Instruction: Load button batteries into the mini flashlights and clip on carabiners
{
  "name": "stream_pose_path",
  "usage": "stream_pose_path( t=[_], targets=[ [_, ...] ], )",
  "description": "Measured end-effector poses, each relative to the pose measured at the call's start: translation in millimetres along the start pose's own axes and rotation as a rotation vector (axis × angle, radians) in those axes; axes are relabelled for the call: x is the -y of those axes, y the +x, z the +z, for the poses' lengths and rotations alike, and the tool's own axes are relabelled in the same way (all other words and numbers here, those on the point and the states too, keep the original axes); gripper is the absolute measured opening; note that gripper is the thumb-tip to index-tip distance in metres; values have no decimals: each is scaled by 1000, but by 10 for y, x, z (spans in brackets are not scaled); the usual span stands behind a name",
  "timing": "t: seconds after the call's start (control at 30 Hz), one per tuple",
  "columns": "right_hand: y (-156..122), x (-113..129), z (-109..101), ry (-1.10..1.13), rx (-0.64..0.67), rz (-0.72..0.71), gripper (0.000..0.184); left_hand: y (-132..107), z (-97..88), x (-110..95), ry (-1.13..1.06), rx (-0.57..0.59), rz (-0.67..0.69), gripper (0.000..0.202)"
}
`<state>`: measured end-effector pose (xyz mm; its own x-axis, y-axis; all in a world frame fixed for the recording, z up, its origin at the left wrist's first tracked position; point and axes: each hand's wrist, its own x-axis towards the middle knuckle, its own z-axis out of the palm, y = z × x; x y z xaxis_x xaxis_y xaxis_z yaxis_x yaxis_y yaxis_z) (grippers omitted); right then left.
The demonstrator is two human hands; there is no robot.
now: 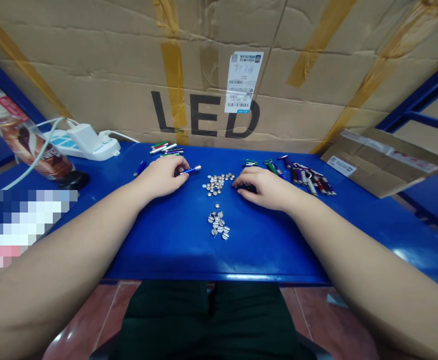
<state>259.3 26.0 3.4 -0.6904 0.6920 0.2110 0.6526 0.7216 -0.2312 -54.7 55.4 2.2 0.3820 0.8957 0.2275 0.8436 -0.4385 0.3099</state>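
- The left hand (164, 176) pinches a slim blue tube (190, 170) between thumb and fingers; the tube's silver end points right, toward the middle of the table.
- The right hand (261, 186) is low over the table, its fingers curled and pointing left. Something dark shows beneath them, but I cannot tell whether it is held.
- Between the hands, just beside the right fingertips, lies a loose pile of small round metal discs (214, 187).
- Nearer than that pile is a single disc (217, 206), and nearer again a cluster of striped silver discs (219, 224).
- Just left of the left hand lies another blue cylinder (140, 168); beyond the hand, on the far side, is a small group of colored tubes (165, 148).
- Right of the right hand lies a bigger heap of colored tubes (314, 180), purple and red among them.
- Farther left are a white power strip (104, 149) and a tilted drink bottle (34, 137).
- Farther right, a small cardboard box (384, 162) sits on the blue table (271, 250).
- A large carton (109, 65) marked "LED" stands along the far edge.
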Motion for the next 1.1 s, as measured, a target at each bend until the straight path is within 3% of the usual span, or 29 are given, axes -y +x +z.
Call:
stream_pose_path(
  t=[0.23, 0.4, 0.63, 0.8, 0.97, 1.1],
  targets=[
    [-3, -22, -4, 15, 6, -24, 21, -43, -22, -128, -68, 75, 57, 26],
    [-2, 3, -10, 40, 3, -21, 21, -70, -63, -182, -88, -142, 19, 17],
    [-13, -41, 16, 64, -10, -17, 22, -80, -40, -177, -222, 15, 1, 10],
    [-18, -20, -4, 57, 3, -3, 22, -54, -5, -130, -234, -47, -29, 13],
    [-15, -2, -10, 55, 10, -3, 22, -42, 0, -88, -118, -22, -35, 17],
    [-7, -8, 2, 54, 5, -3, 21, -44, -3, -78, -145, -5, -57, 21]
  ],
)
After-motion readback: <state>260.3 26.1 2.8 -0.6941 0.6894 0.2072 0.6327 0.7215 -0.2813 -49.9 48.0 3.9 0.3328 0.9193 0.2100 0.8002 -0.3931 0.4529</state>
